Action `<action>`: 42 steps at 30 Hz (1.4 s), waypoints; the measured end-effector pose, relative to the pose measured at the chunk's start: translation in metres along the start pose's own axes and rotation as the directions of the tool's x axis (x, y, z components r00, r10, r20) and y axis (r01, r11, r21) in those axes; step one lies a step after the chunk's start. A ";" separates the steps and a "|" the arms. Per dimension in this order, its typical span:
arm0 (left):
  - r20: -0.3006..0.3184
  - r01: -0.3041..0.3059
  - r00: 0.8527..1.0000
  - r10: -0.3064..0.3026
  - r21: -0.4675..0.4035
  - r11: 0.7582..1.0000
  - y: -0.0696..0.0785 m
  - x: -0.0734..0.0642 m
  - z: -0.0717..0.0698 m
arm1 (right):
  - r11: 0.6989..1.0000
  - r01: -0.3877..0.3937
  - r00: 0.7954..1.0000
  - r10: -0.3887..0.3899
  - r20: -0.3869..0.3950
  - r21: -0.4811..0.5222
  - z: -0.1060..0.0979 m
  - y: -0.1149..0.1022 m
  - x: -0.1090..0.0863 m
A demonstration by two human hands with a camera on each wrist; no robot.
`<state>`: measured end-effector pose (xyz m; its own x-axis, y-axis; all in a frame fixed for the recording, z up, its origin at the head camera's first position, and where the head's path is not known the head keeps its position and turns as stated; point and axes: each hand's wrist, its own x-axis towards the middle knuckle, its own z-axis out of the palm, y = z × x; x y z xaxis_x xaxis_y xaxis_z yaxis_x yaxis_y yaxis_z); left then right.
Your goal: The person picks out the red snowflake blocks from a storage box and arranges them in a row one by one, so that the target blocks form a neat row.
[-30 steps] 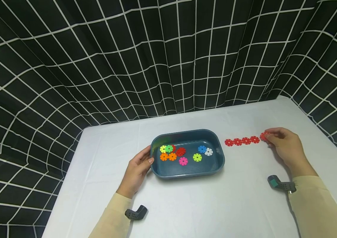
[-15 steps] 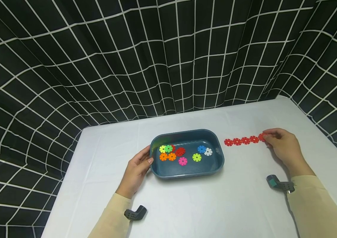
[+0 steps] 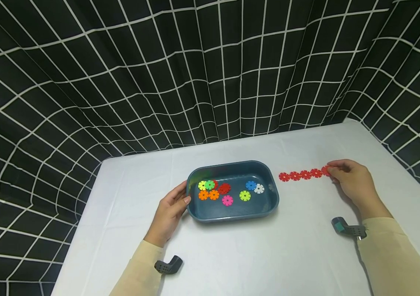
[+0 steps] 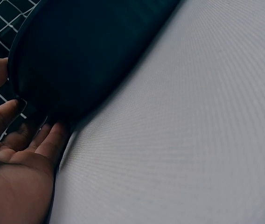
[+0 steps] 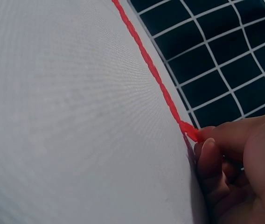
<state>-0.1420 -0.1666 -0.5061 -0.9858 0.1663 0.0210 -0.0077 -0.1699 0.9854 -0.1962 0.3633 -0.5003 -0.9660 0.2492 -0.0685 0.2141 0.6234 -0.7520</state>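
Note:
My right hand (image 3: 354, 183) pinches a red notched plastic disc (image 3: 326, 170) between thumb and fingers. That disc meets the right end of a row of several red discs (image 3: 305, 175) lying on the white table; in the right wrist view the pinched disc (image 5: 191, 131) sits tilted up against the row (image 5: 153, 70). Whether it is slotted in, I cannot tell. At the left, my left hand (image 3: 168, 213) grips the end of a dark blue plastic tray (image 3: 228, 216), thumb at the rim. In the left wrist view, fingers (image 4: 53, 140) touch the tray's outside (image 4: 90, 51).
Inside the tray lie loose discs: orange (image 3: 214, 195), pink (image 3: 227, 200), yellow-green (image 3: 244, 195), blue (image 3: 251, 186), white (image 3: 259, 188), green (image 3: 210, 185), and red (image 3: 224, 188). A black curtain with white grid lines (image 3: 228, 82) hangs behind the white tabletop (image 3: 254, 255).
My right hand has moved slightly left, bringing its red disc from a small gap to the end of the red row. The left hand still holds the tray.

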 end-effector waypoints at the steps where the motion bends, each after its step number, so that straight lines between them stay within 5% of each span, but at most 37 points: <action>1: 0.000 0.001 1.000 -0.001 0.000 1.000 0.000 0.000 0.000 | 1.000 0.000 1.000 0.000 -0.001 0.001 0.000 0.000 0.000; 23: -0.009 0.003 1.000 -0.003 0.011 1.000 0.000 -0.001 0.000 | 1.000 -0.022 0.999 0.021 -0.033 -0.006 0.002 -0.002 0.004; 42: 0.000 0.000 1.000 0.000 0.010 1.000 0.002 0.000 0.001 | 0.992 -0.013 0.998 0.021 -0.066 0.125 0.001 0.000 -0.002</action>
<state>-0.1414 -0.1656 -0.5042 -0.9858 0.1667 0.0215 -0.0056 -0.1602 0.9871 -0.1943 0.3618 -0.5010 -0.9496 0.3107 -0.0407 0.2065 0.5226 -0.8272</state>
